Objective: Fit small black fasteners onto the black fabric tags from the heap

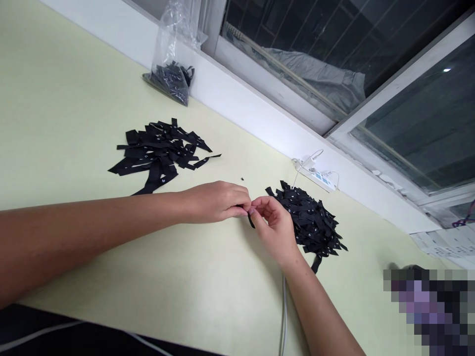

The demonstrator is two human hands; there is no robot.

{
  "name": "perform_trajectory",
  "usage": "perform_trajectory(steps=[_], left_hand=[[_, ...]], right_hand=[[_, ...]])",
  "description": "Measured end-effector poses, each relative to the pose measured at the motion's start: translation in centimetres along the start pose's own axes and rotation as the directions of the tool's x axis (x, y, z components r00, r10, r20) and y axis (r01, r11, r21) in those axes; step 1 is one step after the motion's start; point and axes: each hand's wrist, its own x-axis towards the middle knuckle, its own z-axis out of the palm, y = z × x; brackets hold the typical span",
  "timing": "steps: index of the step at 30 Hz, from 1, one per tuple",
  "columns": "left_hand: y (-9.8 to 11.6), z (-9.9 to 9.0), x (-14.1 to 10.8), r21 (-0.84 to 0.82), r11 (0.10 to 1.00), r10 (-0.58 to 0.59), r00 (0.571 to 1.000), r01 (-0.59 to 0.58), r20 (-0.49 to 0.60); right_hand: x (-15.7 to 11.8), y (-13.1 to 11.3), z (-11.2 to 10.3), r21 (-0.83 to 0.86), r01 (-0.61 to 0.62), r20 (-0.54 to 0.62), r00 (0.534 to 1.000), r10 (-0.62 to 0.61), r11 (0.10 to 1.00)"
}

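My left hand (222, 201) and my right hand (273, 225) meet fingertip to fingertip above the table, both pinched closed on a short black strip (251, 220). Most of that strip is hidden by the fingers; a small end hangs below them. Just beyond my right hand lies a dense pile of black strips (311, 217) with small white marks. A looser pile of similar black strips (159, 148) spreads out past my left forearm.
A clear plastic bag (172, 64) with black pieces stands by the white ledge. A power strip (319, 179) with plugged cables lies behind the dense pile. A white cable (284, 311) runs beside my right forearm. A blurred-out shape (426, 306) is at the lower right.
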Motion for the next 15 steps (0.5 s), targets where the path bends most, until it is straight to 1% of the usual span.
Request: perform_trajectory(steps=[6,9,12,15], left_hand=[[-0.05,0.12,0.01,-0.001,1.000,-0.005,1.000,0.005,-0.009],[-0.08,0.11,-0.03,-0.010,1.000,-0.025,1.000,0.025,-0.009],[-0.04,0.07,-0.09,-0.019,0.999,-0.050,0.999,0.050,0.005],[0.07,0.03,-0.15,-0.031,0.998,-0.054,0.998,0.054,0.023]], right_hand=[[-0.04,0.09,-0.01,0.021,0.001,0.007,1.000,-0.001,1.000],[-0.13,0.30,0.03,0.011,-0.022,0.014,1.000,0.022,1.000],[-0.27,0.39,-0.03,-0.066,-0.040,0.009,0.999,0.041,0.997],[-0.31,0.16,-0.31,-0.168,-0.027,-0.021,1.000,0.023,0.985]])
